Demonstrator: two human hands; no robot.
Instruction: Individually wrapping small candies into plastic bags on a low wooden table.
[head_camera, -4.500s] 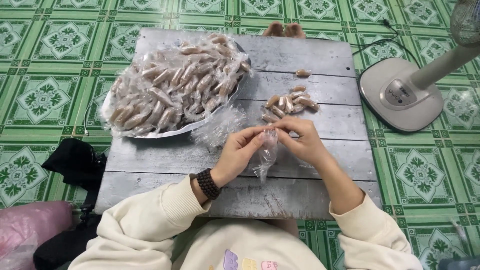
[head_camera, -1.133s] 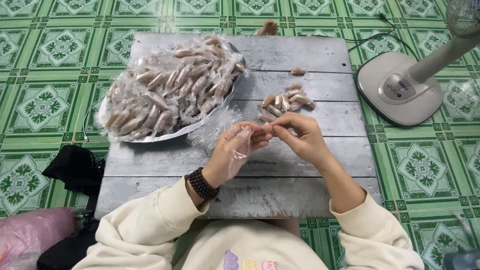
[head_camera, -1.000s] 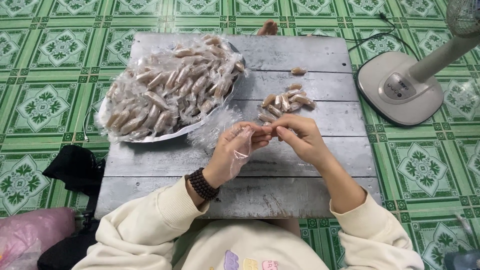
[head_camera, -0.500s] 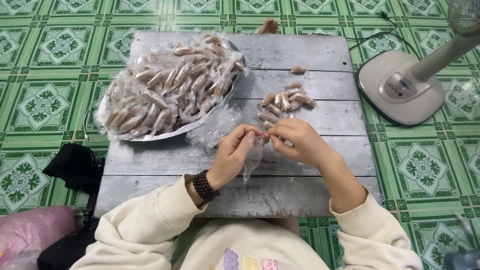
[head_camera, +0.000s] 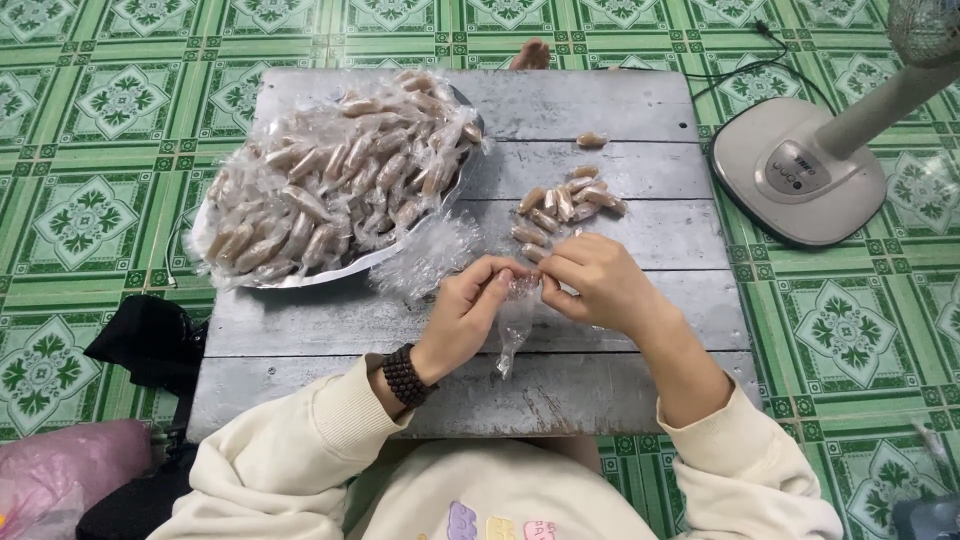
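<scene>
My left hand (head_camera: 468, 312) and my right hand (head_camera: 592, 282) meet over the low grey wooden table (head_camera: 620, 100). Together they pinch a clear plastic wrapper (head_camera: 514, 322) whose loose end hangs down between them. What the wrapper holds is hidden by my fingers. Just beyond my right hand lies a small pile of brown unwrapped pieces (head_camera: 566, 204). One more brown piece (head_camera: 591, 139) lies alone farther back. A metal tray (head_camera: 330, 272) heaped with wrapped pieces (head_camera: 340, 180) stands at the table's left.
Crumpled clear wrappers (head_camera: 432, 258) lie beside the tray. A white fan base (head_camera: 798, 172) with its pole stands on the green tiled floor at the right. A black bag (head_camera: 140, 345) and a pink bag (head_camera: 70, 470) lie at the left.
My left hand had opened flat with the wrapper on its palm; both hands have now closed together on the wrapper, which hangs down between them.
</scene>
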